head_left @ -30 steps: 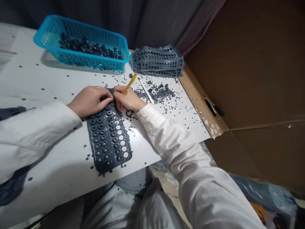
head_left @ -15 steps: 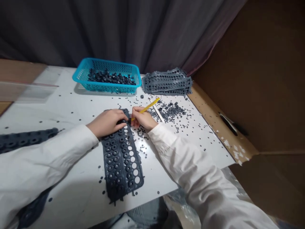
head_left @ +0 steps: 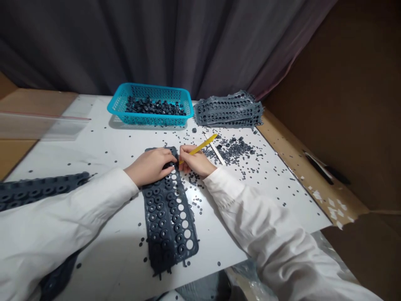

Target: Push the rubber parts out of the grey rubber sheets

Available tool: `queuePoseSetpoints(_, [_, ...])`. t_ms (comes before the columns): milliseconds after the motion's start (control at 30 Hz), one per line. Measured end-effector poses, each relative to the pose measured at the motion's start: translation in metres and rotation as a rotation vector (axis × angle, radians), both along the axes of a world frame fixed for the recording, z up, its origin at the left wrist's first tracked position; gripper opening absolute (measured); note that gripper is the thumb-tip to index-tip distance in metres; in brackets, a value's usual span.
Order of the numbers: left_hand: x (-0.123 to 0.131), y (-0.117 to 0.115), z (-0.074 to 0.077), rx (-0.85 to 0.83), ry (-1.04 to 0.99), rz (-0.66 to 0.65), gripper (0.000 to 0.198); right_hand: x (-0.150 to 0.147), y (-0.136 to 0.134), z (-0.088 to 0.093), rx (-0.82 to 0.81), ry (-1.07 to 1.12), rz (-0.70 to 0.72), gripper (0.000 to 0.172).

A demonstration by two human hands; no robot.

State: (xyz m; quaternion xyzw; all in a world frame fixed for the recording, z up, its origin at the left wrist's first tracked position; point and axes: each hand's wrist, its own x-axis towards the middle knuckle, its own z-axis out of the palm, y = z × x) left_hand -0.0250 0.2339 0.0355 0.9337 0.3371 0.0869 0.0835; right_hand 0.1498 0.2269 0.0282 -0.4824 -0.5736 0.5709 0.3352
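Observation:
A dark rubber sheet [head_left: 169, 217] with rows of ring-shaped pieces lies on the white table. Its right-hand row shows several round holes. My left hand [head_left: 152, 166] rests on the sheet's far part, fingers bent and closed near the right edge; anything under the fingertips is hidden. My right hand [head_left: 196, 161] is closed around a yellow stick [head_left: 203, 144], whose lower end meets the sheet's far right edge beside my left fingertips.
A blue basket [head_left: 150, 120] of small black pieces stands at the back. Stacked perforated sheets [head_left: 228, 109] lie right of it. Dark bits [head_left: 234, 150] and a white strip [head_left: 218, 154] are near my right hand. Another ringed sheet [head_left: 40, 190] lies left.
The whole view has shifted, so the table and both hands appear further right and slightly lower. Both hands keep their places at the sheet's far part.

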Motion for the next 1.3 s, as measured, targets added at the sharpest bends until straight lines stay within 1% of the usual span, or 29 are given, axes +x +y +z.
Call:
queuePoseSetpoints(100, [0.000, 0.000, -0.001, 0.016, 0.007, -0.001, 0.025, 0.000, 0.000, 0.000, 0.003, 0.000, 0.012, 0.021])
queuePoseSetpoints(200, [0.000, 0.000, -0.001, 0.034, 0.014, -0.007, 0.024, -0.001, 0.000, 0.000, 0.043, -0.041, 0.033, 0.021])
queuePoseSetpoints(333, [0.001, -0.001, -0.001, 0.071, 0.033, -0.022, 0.019, -0.004, -0.001, -0.001, 0.147, -0.156, 0.055, 0.020])
queuePoseSetpoints(467, [0.003, -0.003, 0.000, 0.116, 0.054, -0.049, 0.016, -0.007, -0.002, -0.002, 0.265, -0.248, 0.052, 0.022])
queuePoseSetpoints(533, [0.005, -0.004, 0.000, 0.129, 0.057, -0.062, 0.016, -0.008, -0.002, -0.003, 0.275, -0.254, 0.044, 0.022])
queuePoseSetpoints(600, [0.007, -0.004, -0.001, 0.131, 0.051, -0.070, 0.018, -0.007, -0.001, -0.005, 0.252, -0.242, 0.034, 0.023])
queuePoseSetpoints(733, [0.007, -0.001, -0.006, 0.091, -0.016, -0.067, 0.018, -0.006, -0.001, -0.007, 0.229, -0.238, 0.018, 0.022])
queuePoseSetpoints(833, [0.005, 0.001, -0.011, 0.034, -0.129, -0.021, 0.016, -0.005, -0.001, -0.007, 0.249, -0.264, 0.011, 0.022])
queuePoseSetpoints(900, [0.003, 0.002, -0.011, -0.012, -0.219, 0.023, 0.016, -0.005, -0.001, -0.007, 0.253, -0.272, 0.010, 0.022])
queuePoseSetpoints(967, [0.002, 0.004, -0.006, -0.038, -0.307, 0.084, 0.018, -0.005, -0.001, -0.007, 0.256, -0.267, 0.007, 0.022])
queuePoseSetpoints(1067, [-0.004, 0.010, 0.007, -0.027, -0.434, 0.214, 0.024, -0.006, -0.001, -0.008, 0.230, -0.232, 0.003, 0.021])
queuePoseSetpoints(1100, [-0.006, 0.013, 0.012, -0.064, -0.506, 0.267, 0.023, -0.006, -0.001, -0.008, 0.205, -0.210, 0.005, 0.021])
queuePoseSetpoints(1167, [-0.010, 0.017, 0.017, -0.292, -0.708, 0.357, 0.019, -0.006, -0.001, -0.006, 0.137, -0.162, 0.025, 0.021])
queuePoseSetpoints(1233, [-0.012, 0.020, 0.017, -0.559, -0.845, 0.388, 0.021, -0.005, 0.001, -0.003, 0.083, -0.118, 0.019, 0.022])
queuePoseSetpoints(1300, [-0.011, 0.021, 0.013, -0.734, -0.875, 0.376, 0.025, -0.002, 0.003, 0.001, 0.074, -0.093, -0.048, 0.024])
